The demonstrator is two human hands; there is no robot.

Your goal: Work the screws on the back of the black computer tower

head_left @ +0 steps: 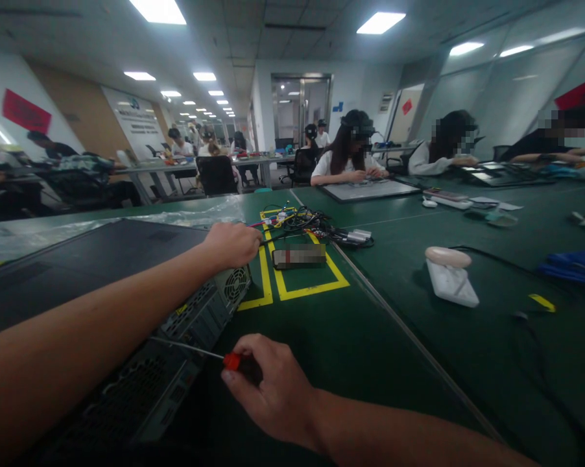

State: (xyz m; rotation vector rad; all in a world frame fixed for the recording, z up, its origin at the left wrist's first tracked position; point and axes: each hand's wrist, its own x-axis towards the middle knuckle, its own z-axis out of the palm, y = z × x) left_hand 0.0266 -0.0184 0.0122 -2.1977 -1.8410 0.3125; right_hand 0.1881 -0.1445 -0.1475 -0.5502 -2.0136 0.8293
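Note:
My right hand is closed around the red and dark handle of a screwdriver. Its thin metal shaft points left, with the tip against or close to the rear panel of a computer case. The dark case lies on its side at the left, and a round fan grille shows near its far corner. Across the top of the case reaches my left arm. My left hand is curled closed at the far corner, beside a black cable; whatever its fingers hold is hidden.
A tangle of cables and a phone-like device lie by yellow tape outlines on the green table. To the right is a white box with a rounded beige object. Clear plastic sheeting lies behind the case. Several people sit farther back.

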